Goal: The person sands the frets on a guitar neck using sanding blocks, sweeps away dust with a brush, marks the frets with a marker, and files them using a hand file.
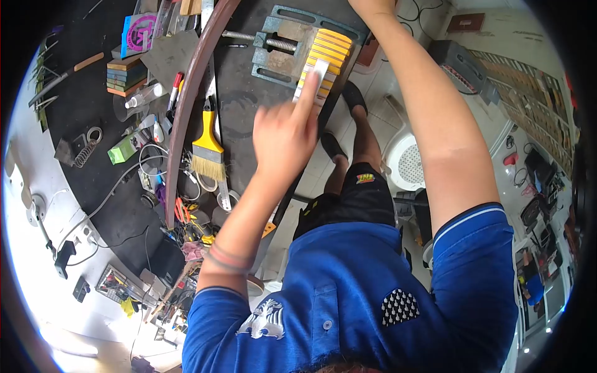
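Note:
My left hand (283, 140) reaches over the dark bench, its index finger stretched forward and the other fingers curled and blurred. Under that fingertip is a small pale flat piece (321, 66), lying against a yellow block with dark stripes (329, 46). The block rests on a grey-green metal vise (273, 31) with a threaded screw. My right hand (373, 6) is at the top edge, beyond the bench's right side; its fingers are cut off by the frame, so its grip is hidden.
A yellow-handled brush (208, 146) lies left of my left hand. Farther left, past a curved brown edge (181, 118), are markers (176, 87), stacked sanding blocks (126, 74), a clear bottle (146, 95) and cables. A white stool (407, 161) stands on the floor at right.

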Tool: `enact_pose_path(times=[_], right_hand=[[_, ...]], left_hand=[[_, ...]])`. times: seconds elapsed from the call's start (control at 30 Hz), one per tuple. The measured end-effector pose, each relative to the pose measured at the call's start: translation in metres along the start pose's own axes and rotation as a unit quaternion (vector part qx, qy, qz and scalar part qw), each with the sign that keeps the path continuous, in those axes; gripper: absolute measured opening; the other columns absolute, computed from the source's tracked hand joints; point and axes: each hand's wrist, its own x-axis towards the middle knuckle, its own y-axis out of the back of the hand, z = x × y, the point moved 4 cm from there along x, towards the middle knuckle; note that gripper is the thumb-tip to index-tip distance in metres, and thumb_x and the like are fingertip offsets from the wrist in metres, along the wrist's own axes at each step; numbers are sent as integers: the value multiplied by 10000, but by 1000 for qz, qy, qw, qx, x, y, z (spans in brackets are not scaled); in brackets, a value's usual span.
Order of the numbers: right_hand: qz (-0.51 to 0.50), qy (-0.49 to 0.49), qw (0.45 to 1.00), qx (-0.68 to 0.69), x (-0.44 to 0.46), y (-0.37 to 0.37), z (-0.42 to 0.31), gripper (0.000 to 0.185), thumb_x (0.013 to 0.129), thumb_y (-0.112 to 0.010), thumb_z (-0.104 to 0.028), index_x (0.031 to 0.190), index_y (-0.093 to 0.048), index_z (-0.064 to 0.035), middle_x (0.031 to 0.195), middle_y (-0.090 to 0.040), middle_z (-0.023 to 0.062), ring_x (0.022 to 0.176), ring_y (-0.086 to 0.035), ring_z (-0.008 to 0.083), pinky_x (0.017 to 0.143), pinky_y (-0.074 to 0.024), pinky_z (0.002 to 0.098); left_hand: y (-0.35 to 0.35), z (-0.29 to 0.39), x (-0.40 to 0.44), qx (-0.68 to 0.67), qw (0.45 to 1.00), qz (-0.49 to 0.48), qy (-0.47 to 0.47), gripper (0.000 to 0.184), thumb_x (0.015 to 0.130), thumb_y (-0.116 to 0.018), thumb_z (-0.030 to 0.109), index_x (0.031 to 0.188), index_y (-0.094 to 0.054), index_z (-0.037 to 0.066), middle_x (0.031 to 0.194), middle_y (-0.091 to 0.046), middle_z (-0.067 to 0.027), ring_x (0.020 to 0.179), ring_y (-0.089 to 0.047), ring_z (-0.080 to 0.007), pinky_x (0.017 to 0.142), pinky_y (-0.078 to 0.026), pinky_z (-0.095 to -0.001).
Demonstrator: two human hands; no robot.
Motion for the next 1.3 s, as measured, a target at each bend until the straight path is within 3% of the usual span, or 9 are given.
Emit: enact_pose_path(times=[0.13,0.33,0.4,0.47,0.57,0.77,0.87,1.03,1.3], right_hand=[[3,-6,1000,4,-3,-1,3,236,852,-581,26,1067,-651,-42,1123,-617,177,1131,-565,396,1019,-463,500],[55,-35,998,23,-5,-3,19,259,840,-595,21,1072,-668,-68,1122,-627,154,1139,-568,379,1027,-455,494],[64,-50,997,-9,-7,0,15,262,837,-601,18,1069,-673,-79,1126,-630,146,1140,-571,374,1029,-451,494],[69,-44,997,-11,-8,-1,18,258,834,-609,19,1062,-675,-83,1125,-629,139,1139,-570,371,1033,-445,500],[67,-39,997,-3,-7,0,19,261,832,-610,24,1066,-673,-75,1122,-625,145,1138,-567,375,1046,-438,500],[67,-44,996,25,-8,0,22,261,837,-595,22,1070,-673,-69,1127,-630,157,1134,-566,379,1055,-433,482],[59,-42,997,3,-7,-3,24,262,842,-584,21,1070,-674,-70,1122,-630,159,1129,-566,378,1047,-434,479],[61,-47,997,7,-5,2,18,274,822,-593,46,1066,-668,-55,1118,-618,172,1119,-561,393,1027,-459,480],[53,-35,998,16,-4,-5,25,263,825,-595,47,1056,-671,-51,1123,-614,176,1115,-556,402,1018,-470,482]], left_hand=[[3,-1,-32,-3,1000,-5,2,767,898,-766,134,1618,-499,139,696,-616,-50,609,-611,-257,636,-425,-411],[-19,30,117,35,994,95,-39,635,981,-684,231,1586,-494,189,641,-659,-102,612,-667,-332,709,-503,-475],[-18,26,103,23,994,101,-40,647,980,-690,224,1593,-485,185,631,-650,-93,597,-652,-339,708,-499,-471],[-10,17,44,42,999,14,-12,744,962,-717,179,1650,-432,186,682,-650,-80,614,-629,-298,696,-485,-448],[-4,2,-35,-16,1000,-14,12,713,934,-748,147,1609,-519,163,682,-610,-49,607,-604,-267,665,-458,-417],[-20,36,106,24,995,83,-52,688,960,-717,180,1608,-487,176,632,-616,-83,568,-618,-322,650,-487,-463],[-25,35,117,20,990,116,-71,645,971,-703,202,1585,-506,185,617,-609,-95,553,-613,-346,641,-494,-481],[-8,10,-25,-1,1000,-26,-4,767,924,-738,125,1641,-468,160,679,-601,-57,604,-603,-254,650,-437,-421],[-26,42,113,36,994,86,-57,732,931,-709,157,1619,-462,209,675,-658,-77,621,-667,-295,680,-490,-456]])
